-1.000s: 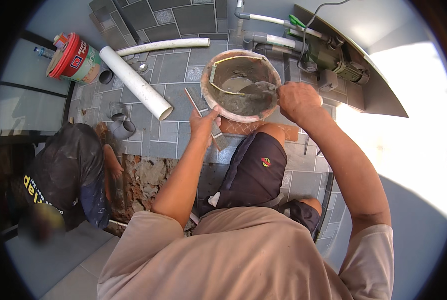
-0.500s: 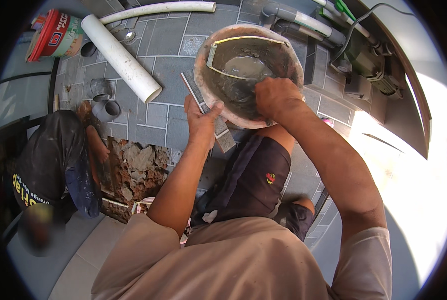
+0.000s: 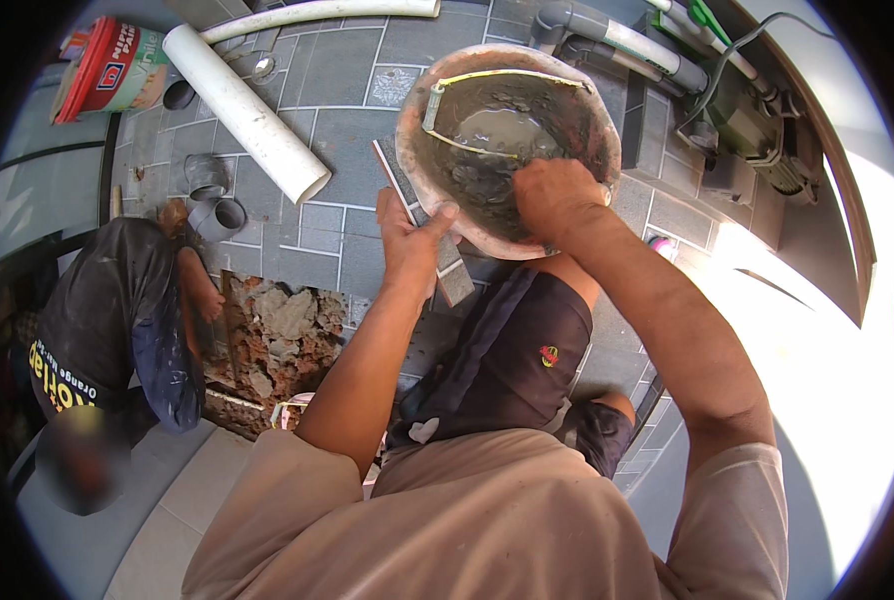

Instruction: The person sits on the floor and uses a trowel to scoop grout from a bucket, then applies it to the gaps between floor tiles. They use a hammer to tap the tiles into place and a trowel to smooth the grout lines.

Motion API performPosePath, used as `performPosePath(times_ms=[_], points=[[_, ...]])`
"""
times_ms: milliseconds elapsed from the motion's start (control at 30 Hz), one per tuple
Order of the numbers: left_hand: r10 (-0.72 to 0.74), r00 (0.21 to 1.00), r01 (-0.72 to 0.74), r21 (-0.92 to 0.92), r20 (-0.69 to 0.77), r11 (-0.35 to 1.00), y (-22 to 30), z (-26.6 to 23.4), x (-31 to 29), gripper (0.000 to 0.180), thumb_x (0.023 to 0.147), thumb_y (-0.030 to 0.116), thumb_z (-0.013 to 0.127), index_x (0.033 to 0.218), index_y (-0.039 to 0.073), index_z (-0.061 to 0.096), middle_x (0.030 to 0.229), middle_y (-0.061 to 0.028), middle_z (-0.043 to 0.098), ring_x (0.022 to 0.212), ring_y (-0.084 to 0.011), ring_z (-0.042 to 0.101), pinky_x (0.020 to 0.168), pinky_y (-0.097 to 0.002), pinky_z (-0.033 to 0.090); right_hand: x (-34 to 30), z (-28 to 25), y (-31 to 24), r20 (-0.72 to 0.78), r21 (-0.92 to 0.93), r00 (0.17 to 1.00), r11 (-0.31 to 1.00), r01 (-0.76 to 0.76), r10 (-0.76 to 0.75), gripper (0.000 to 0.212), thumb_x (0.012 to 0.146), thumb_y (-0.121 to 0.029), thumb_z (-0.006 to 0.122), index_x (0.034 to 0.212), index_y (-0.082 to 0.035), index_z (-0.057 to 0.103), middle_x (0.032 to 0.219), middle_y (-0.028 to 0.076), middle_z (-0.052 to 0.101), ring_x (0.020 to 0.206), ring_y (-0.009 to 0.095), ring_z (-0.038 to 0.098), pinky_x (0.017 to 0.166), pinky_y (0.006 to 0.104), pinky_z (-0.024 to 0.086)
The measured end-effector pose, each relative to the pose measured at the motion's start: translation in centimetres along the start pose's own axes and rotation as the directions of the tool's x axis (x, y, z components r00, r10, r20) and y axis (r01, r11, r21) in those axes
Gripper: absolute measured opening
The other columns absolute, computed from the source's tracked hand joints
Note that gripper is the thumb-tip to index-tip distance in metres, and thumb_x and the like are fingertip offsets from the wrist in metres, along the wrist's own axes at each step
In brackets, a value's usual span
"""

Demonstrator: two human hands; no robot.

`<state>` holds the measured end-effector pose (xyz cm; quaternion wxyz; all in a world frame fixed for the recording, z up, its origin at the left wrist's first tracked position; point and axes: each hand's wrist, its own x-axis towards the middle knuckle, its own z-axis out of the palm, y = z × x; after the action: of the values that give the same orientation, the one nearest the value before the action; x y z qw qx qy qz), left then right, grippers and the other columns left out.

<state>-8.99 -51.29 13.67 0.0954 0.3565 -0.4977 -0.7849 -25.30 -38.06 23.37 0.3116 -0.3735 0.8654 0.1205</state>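
Observation:
A worn, round bucket (image 3: 408, 150) stands in front of me, with wet grey mortar (image 3: 492, 130) and a pool of liquid inside. Its thin yellowish handle (image 3: 512, 75) is folded down into the opening. My right hand (image 3: 557, 195) is closed in a fist over the near right part of the bucket, knuckles up; whatever it grips is hidden beneath it. Just left of the bucket, my left hand (image 3: 410, 240) is wrapped around a narrow grey tile strip (image 3: 455, 280), thumb on its face. The strip is tilted beside the rim.
Another person (image 3: 117, 310) crouches at left, beside a broken-up patch of rubble (image 3: 282, 335). White pipe (image 3: 247, 115), grey pipe fittings (image 3: 217, 220) and a paint pail (image 3: 117, 70) lie on the paved floor (image 3: 312, 255). A pump (image 3: 767, 150) and grey pipework (image 3: 622, 45) stand at far right.
Bucket, tile strip and both hands sit slightly farther right in view, along with the surroundings. The mortar's surface near my right fist looks different. Both hands keep their grips.

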Motion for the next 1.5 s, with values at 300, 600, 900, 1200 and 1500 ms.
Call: performPosePath(times_ms=[300, 600, 900, 1200, 1500], points=[[-0.022, 1.000, 0.022, 0.008, -0.004, 1.000, 0.9, 0.7, -0.3, 0.049, 0.095, 0.003, 0.078, 0.136, 0.007, 0.052, 0.113, -0.0098, 0.071, 0.088, -0.0193, 0.071, 0.071, -0.0353, 0.059, -0.9, -1.2, 0.1, 0.018, -0.102, 1.000, 0.995, 0.001, 0.001, 0.026, 0.093, -0.019, 0.069, 0.113, -0.006, 0.080, 0.123, 0.018, 0.076, 0.113, 0.031, 0.076, 0.096, 0.0430, 0.061], [0.007, 1.000, -0.007, -0.006, 0.008, 1.000, 1.1, 0.3, -0.6, 0.039, 0.094, 0.001, 0.078, 0.120, 0.005, 0.050, 0.104, -0.0106, 0.068, 0.079, -0.0192, 0.068, 0.067, -0.0348, 0.058, -2.3, -2.6, -0.7, 0.036, 0.067, 0.981, 0.979, -0.194, 0.192, 0.031, 0.092, -0.021, 0.066, 0.115, -0.007, 0.081, 0.123, 0.016, 0.078, 0.112, 0.030, 0.077, 0.094, 0.0432, 0.061], [-0.007, 0.998, 0.008, 0.018, -0.062, 1.000, 1.7, 1.0, -1.2, 0.043, 0.092, -0.003, 0.077, 0.129, 0.003, 0.057, 0.104, -0.0093, 0.071, 0.082, -0.0174, 0.070, 0.065, -0.0329, 0.058, -3.6, -2.2, 0.9, 0.131, 0.544, 0.973, 0.806, -0.231, 0.191, 0.030, 0.094, -0.025, 0.067, 0.096, 0.003, 0.077, 0.083, 0.017, 0.078, 0.072, 0.030, 0.078, 0.067, 0.0406, 0.061], [-0.030, 0.997, 0.035, 0.076, -0.068, 0.997, 2.0, -1.2, -3.0, 0.034, 0.106, 0.031, 0.065, 0.120, 0.001, 0.058, 0.089, -0.0115, 0.067, 0.063, -0.0252, 0.066, 0.060, -0.0398, 0.059, -13.2, 3.9, 2.6, -0.116, 0.921, 0.933, 0.388, -0.027, 0.342, 0.030, 0.104, -0.027, 0.064, 0.092, 0.000, 0.069, 0.073, 0.004, 0.062, 0.061, 0.013, 0.059, 0.056, 0.0322, 0.048], [-0.086, 0.976, 0.110, -0.113, 0.200, 0.988, 6.6, -2.5, -8.0, 0.029, 0.114, 0.023, 0.044, 0.134, 0.003, 0.051, 0.104, -0.0179, 0.069, 0.082, -0.0302, 0.074, 0.074, -0.0469, 0.065, -20.9, 7.7, -1.5, -0.271, 0.962, 0.879, 0.089, 0.257, 0.393, 0.016, 0.107, -0.018, 0.063, 0.110, -0.002, 0.063, 0.087, 0.005, 0.069, 0.068, 0.012, 0.064, 0.059, 0.0283, 0.051]])
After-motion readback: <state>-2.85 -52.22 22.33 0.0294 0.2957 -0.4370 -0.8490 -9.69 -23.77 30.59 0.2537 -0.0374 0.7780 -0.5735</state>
